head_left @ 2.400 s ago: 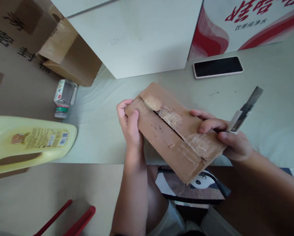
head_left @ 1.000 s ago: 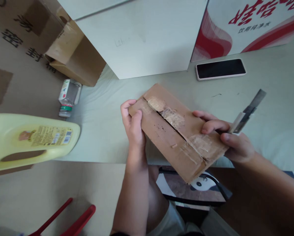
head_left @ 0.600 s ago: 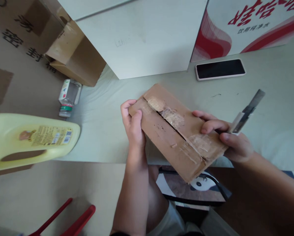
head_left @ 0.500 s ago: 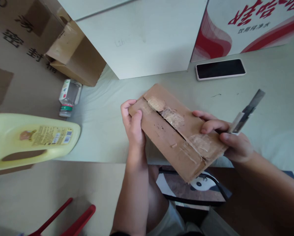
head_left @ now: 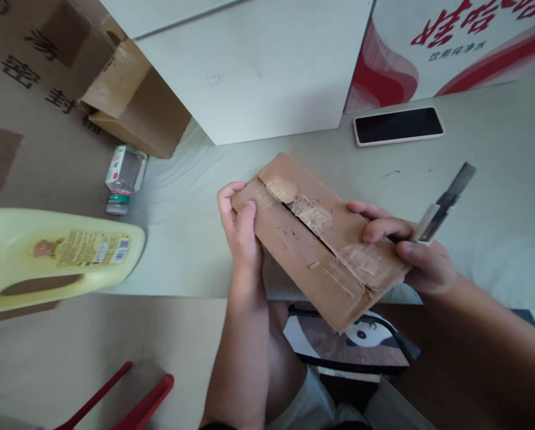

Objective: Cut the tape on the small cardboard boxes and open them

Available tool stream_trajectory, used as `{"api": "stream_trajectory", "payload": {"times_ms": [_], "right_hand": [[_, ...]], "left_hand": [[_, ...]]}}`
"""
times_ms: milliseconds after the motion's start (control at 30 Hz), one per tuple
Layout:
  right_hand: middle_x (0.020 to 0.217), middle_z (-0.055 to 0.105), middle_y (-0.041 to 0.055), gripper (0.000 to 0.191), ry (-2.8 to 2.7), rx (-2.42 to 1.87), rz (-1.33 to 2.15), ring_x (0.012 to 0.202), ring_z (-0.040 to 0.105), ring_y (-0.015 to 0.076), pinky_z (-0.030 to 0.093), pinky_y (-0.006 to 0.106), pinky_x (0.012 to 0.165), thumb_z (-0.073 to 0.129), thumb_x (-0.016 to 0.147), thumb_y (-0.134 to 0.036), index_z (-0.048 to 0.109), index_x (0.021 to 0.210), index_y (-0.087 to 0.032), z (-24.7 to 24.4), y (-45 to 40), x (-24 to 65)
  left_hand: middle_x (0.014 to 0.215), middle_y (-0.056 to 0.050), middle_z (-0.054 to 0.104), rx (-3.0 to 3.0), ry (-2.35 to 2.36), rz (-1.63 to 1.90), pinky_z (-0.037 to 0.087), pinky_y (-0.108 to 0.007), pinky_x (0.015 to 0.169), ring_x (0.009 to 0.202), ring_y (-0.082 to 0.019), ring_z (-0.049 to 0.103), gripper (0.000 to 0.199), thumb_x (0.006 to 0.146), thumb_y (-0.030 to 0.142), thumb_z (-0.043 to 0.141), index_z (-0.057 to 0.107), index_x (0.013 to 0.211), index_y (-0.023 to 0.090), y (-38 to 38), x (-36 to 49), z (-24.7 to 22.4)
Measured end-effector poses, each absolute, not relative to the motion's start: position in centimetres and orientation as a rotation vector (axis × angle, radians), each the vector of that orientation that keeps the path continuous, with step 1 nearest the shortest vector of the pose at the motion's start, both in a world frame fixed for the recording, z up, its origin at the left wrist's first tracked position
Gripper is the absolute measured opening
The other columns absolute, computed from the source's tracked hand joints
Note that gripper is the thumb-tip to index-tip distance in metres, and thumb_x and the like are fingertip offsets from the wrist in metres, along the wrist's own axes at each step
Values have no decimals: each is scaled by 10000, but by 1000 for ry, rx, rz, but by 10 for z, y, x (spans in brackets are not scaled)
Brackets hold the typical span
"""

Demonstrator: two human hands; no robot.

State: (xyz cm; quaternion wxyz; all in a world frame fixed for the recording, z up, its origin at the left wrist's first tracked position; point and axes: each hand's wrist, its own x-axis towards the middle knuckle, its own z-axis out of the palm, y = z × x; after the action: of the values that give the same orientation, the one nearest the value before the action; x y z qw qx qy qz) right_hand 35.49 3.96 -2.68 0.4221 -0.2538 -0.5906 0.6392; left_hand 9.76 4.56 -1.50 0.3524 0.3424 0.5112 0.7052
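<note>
A flat brown cardboard box (head_left: 289, 239) is held tilted above the table's near edge. Its top seam is slit, with scuffed, torn tape patches along it. My left hand (head_left: 243, 224) grips the far left end, thumb on top and fingers around the edge. At the right end, my right hand (head_left: 411, 248) holds the box's side and also has a box cutter (head_left: 446, 203) between its fingers. The cutter's blade is out and points up and away from the box. The undersides of the box and the fingertips beneath it are hidden.
A phone (head_left: 398, 126) lies at the back right before a red-and-white carton (head_left: 429, 65). A white box (head_left: 258, 71) stands at the back. On the left are a clear bottle (head_left: 125, 179), a yellow jug (head_left: 61, 257) and cardboard boxes (head_left: 137, 95). Red handles (head_left: 146, 400) show lower left.
Almost nothing differs. The view has shifted very slightly; both hands keep the same hold on the box and cutter.
</note>
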Motion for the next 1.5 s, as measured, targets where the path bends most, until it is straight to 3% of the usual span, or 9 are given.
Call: {"api": "stream_trajectory", "payload": {"times_ms": [200,367,533,700,1233,1500], "right_hand": [[1521,566,-50,251,-1490,-596,1607,1386,539,238,464,366,1100,541,951,-411,756,1072,-362,-28,39,356],[1523,570,-23,252,-1472,-660,1606,1370,555,289,473,413,1080,555,920,-422,764,1028,-333,-29,38,356],[1509,581,-56,252,-1476,-623,1608,1360,567,250,490,385,1072,551,921,-407,764,1047,-360,-28,38,355],[1472,607,-52,222,-1463,-676,1605,1361,563,284,498,455,1098,609,897,-491,762,986,-357,-28,39,354],[1490,596,-19,265,-1471,-708,1593,1346,569,324,490,484,1086,588,888,-523,753,961,-329,-28,38,355],[1520,570,-35,252,-1487,-677,1620,1378,547,292,480,415,1066,551,928,-460,758,1027,-356,-30,37,359]], "left_hand": [[772,27,567,870,1322,1829,420,-229,582,629,-104,492,415,700,450,766,574,1005,245,45,97,-15],[784,26,571,877,1310,1822,418,-230,579,630,-105,493,405,712,447,762,569,1008,250,45,97,-16],[800,20,570,866,1304,1821,421,-239,588,636,-110,499,413,718,459,764,566,1016,253,45,98,-15],[803,19,553,879,1311,1806,413,-240,583,634,-110,489,455,708,498,777,559,1025,257,45,98,-15],[790,22,551,906,1317,1808,410,-248,591,638,-113,487,440,731,504,766,564,1030,254,44,98,-15],[855,6,552,945,1319,1807,415,-249,623,678,-117,502,491,727,560,773,550,1042,257,44,96,-18]]}}
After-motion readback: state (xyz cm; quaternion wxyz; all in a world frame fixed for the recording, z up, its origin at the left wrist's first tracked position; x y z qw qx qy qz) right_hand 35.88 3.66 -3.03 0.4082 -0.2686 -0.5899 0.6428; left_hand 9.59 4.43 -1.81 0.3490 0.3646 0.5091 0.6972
